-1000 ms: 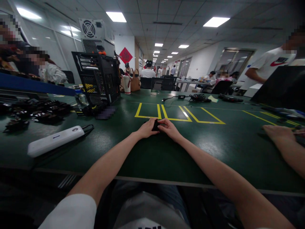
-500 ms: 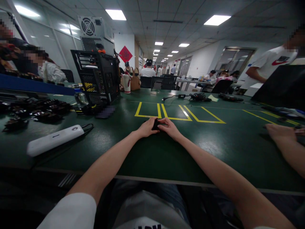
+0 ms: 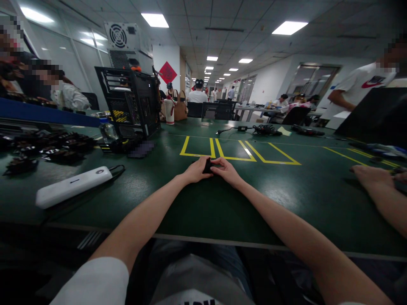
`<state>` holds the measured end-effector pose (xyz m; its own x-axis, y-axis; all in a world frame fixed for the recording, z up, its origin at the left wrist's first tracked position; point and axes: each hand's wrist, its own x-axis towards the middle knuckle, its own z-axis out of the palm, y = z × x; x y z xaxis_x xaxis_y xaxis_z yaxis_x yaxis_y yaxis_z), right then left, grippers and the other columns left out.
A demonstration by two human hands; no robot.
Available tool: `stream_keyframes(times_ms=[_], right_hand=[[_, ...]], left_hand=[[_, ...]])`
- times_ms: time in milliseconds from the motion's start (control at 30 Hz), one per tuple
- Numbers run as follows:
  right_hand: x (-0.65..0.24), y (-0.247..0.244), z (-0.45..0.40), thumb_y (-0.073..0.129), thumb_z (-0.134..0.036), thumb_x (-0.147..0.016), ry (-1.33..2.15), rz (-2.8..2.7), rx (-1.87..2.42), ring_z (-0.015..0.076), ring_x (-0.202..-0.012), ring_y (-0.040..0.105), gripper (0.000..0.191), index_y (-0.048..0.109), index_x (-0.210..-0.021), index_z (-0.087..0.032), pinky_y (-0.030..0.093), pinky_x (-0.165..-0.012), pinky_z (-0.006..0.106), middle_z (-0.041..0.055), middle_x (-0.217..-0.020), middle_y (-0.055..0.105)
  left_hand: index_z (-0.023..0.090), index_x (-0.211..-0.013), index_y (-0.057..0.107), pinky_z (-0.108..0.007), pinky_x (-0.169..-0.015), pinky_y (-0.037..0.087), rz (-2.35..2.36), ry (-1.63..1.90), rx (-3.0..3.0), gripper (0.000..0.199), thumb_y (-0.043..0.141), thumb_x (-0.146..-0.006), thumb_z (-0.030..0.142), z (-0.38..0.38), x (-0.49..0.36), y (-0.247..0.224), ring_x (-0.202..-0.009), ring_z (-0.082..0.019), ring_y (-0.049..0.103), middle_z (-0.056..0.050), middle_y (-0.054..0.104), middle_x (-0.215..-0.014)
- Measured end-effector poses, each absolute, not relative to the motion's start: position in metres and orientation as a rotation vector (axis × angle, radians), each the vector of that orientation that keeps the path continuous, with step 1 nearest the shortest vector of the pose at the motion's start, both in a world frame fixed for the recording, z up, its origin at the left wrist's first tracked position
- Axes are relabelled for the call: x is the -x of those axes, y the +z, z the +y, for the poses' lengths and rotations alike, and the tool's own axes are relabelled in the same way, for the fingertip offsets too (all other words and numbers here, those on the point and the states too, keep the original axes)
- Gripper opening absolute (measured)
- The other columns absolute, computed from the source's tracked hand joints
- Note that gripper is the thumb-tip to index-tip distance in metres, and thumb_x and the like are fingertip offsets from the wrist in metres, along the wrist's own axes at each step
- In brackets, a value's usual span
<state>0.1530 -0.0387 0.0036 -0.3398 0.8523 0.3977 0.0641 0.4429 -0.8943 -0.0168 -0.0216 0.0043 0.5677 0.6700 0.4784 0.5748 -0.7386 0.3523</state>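
Note:
Between my two hands is a small black part (image 3: 207,165), mostly hidden by fingers, so its exact kind does not show. My left hand (image 3: 197,170) is closed round its left side, thumb toward me. From the right, the thumb and fingers of my right hand (image 3: 226,170) pinch against the same part. Both hands are just above or on the green tabletop (image 3: 216,203); I cannot tell whether the part touches it. Yellow tape outlines (image 3: 233,159) lie just beyond my fingers.
A white elongated device (image 3: 74,186) with a cord lies at left, with several black parts (image 3: 60,146) behind it. An open computer case (image 3: 127,101) stands back left. Coiled black cable (image 3: 267,129) lies farther back. Another person's hand (image 3: 373,176) is at right.
My hands and the black part stay almost exactly where they were. At right, the other person's hand has shifted slightly to the left.

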Motion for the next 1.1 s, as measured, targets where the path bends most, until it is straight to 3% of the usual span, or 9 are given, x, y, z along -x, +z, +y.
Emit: stream_keyframes(times_ms=[233,500,633,833,1100], right_hand=[[-0.1537,0.0025,-0.0352,0.062,-0.024,-0.066,1.049,-1.740,0.799,0.0167,-0.092,0.055,0.039,0.049,-0.102,-0.020,0.042,-0.087,0.039,0.0049,-0.100,0.054],[-0.1532,0.0031,-0.0381,0.064,-0.018,-0.062,1.011,-1.768,0.743,0.0158,-0.099,0.051,0.032,0.050,-0.092,-0.020,0.039,-0.092,0.036,0.0019,-0.100,0.052],[-0.1515,0.0043,-0.0395,0.059,-0.023,-0.068,0.990,-1.749,0.788,0.0157,-0.090,0.054,0.020,0.051,-0.086,-0.019,0.045,-0.083,0.037,0.0024,-0.094,0.053],[-0.1536,0.0048,-0.0375,0.060,-0.021,-0.066,1.042,-1.739,0.821,0.0173,-0.093,0.055,0.034,0.049,-0.098,-0.020,0.042,-0.086,0.040,0.0041,-0.098,0.053],[-0.1552,0.0035,-0.0401,0.062,-0.018,-0.064,1.049,-1.773,0.767,0.0171,-0.097,0.053,0.034,0.049,-0.095,-0.021,0.041,-0.089,0.038,0.0019,-0.103,0.050]], left_hand=[[0.013,-0.118,0.028,-0.041,-0.087,0.038,1.046,0.922,-2.630,0.065,0.060,-0.066,0.036,-0.0212,0.0159,0.0032,-0.104,-0.027,0.046,-0.014,0.042,-0.114],[0.014,-0.118,0.027,-0.041,-0.085,0.039,1.064,0.879,-2.627,0.064,0.060,-0.067,0.034,-0.0212,0.0172,0.0049,-0.103,-0.027,0.047,-0.013,0.042,-0.115],[0.014,-0.118,0.028,-0.041,-0.086,0.039,1.062,0.879,-2.630,0.065,0.059,-0.067,0.037,-0.0205,0.0171,0.0047,-0.104,-0.027,0.046,-0.013,0.041,-0.115],[0.014,-0.119,0.027,-0.041,-0.088,0.037,1.067,0.876,-2.618,0.066,0.060,-0.066,0.035,-0.0196,0.0170,0.0038,-0.106,-0.027,0.045,-0.013,0.041,-0.117],[0.014,-0.119,0.027,-0.042,-0.086,0.039,1.070,0.874,-2.600,0.064,0.059,-0.067,0.035,-0.0196,0.0168,0.0046,-0.104,-0.027,0.046,-0.014,0.042,-0.116]])
